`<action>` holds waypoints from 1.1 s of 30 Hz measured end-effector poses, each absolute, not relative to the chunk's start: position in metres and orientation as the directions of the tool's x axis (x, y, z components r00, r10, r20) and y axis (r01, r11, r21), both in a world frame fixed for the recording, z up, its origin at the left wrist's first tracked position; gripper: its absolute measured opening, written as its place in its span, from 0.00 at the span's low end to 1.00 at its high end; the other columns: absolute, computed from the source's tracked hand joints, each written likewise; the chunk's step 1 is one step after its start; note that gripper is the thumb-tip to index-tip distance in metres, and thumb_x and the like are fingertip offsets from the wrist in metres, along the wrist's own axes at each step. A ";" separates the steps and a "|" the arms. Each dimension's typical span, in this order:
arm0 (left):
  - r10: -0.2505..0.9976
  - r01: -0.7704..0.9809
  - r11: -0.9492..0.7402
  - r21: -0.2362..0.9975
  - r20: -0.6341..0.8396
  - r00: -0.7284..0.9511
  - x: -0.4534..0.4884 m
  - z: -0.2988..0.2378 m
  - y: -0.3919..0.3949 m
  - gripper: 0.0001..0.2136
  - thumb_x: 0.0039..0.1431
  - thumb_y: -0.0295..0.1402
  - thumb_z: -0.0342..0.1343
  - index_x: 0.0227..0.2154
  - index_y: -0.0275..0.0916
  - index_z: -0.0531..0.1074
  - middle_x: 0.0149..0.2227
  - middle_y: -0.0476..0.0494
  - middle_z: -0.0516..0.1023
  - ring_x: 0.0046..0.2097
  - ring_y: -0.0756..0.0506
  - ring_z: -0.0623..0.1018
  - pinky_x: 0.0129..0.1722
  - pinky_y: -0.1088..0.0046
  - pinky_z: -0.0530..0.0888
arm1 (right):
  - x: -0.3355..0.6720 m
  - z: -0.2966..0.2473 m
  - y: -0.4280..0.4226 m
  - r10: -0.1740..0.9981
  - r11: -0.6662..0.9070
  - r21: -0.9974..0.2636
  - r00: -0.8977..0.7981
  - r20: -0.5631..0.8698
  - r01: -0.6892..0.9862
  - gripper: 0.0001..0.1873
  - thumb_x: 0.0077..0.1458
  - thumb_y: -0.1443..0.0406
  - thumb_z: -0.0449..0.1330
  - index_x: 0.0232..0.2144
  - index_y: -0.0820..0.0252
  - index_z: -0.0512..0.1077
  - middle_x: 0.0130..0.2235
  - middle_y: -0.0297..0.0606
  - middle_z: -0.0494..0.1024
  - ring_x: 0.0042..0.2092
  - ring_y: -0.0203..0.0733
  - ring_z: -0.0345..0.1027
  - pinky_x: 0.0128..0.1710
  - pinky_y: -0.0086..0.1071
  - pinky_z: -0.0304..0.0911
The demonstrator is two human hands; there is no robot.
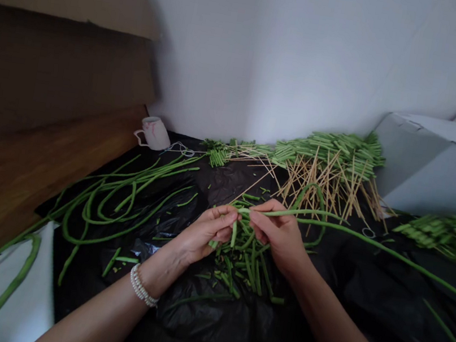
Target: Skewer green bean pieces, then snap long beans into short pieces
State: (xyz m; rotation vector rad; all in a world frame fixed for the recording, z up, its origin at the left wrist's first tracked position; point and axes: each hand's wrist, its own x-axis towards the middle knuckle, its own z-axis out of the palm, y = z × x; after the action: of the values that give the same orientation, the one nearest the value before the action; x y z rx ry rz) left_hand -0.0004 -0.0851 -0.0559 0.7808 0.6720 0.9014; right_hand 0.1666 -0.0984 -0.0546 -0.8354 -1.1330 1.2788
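My left hand (pixel 211 229) and my right hand (pixel 276 231) meet close together in the middle, fingers closed in pinches. Between their fingertips are the ends of long green beans (pixel 372 240). From my right hand the bean stems run right, one reaching the frame's right edge. A short bean piece hangs just under my left fingertips. Below both hands lies a loose heap of cut bean pieces (pixel 254 269) on black plastic sheeting (pixel 230 331). My fingers hide the exact point where the beans are gripped.
Behind my hands, bean pieces on wooden skewers (pixel 331 152) are piled by the wall; another pile (pixel 454 233) lies right. Whole long beans (pixel 94 202) curl at left. A white mug (pixel 155 133), a cardboard box (pixel 55 65) and a white box (pixel 447 164) stand around.
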 end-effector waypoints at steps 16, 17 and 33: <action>0.805 -0.563 0.541 0.625 -0.192 0.561 -0.011 -0.050 -0.078 0.08 0.58 0.33 0.58 0.29 0.34 0.68 0.28 0.48 0.69 0.21 0.57 0.64 0.15 0.86 0.57 | 0.162 -0.057 -0.102 0.990 -0.007 -0.927 -0.130 0.046 -0.376 0.13 0.47 0.57 0.68 0.24 0.60 0.72 0.19 0.28 0.70 0.19 0.27 0.57 0.16 0.22 0.48; 0.796 -0.501 0.529 0.685 -0.195 0.573 -0.010 -0.051 -0.079 0.09 0.58 0.36 0.58 0.29 0.34 0.69 0.27 0.49 0.69 0.19 0.58 0.62 0.15 0.85 0.56 | 0.162 -0.058 -0.102 0.989 -0.004 -0.929 -0.139 0.050 -0.370 0.13 0.47 0.57 0.68 0.24 0.60 0.73 0.20 0.28 0.70 0.19 0.27 0.57 0.16 0.22 0.48; 0.751 -0.178 0.383 0.906 -0.194 0.632 -0.008 -0.052 -0.086 0.18 0.51 0.45 0.64 0.30 0.31 0.76 0.21 0.52 0.65 0.18 0.59 0.55 0.16 0.80 0.48 | 0.169 -0.051 -0.099 0.993 -0.069 -0.878 -0.116 -0.015 -0.473 0.14 0.43 0.58 0.71 0.28 0.60 0.75 0.22 0.29 0.72 0.19 0.27 0.57 0.17 0.23 0.48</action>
State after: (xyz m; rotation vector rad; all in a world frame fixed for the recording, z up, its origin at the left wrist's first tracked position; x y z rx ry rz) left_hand -0.0080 -0.0859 -0.0524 1.0119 0.6642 0.6504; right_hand 0.1690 -0.0986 -0.0507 -0.8092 -0.8859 1.5139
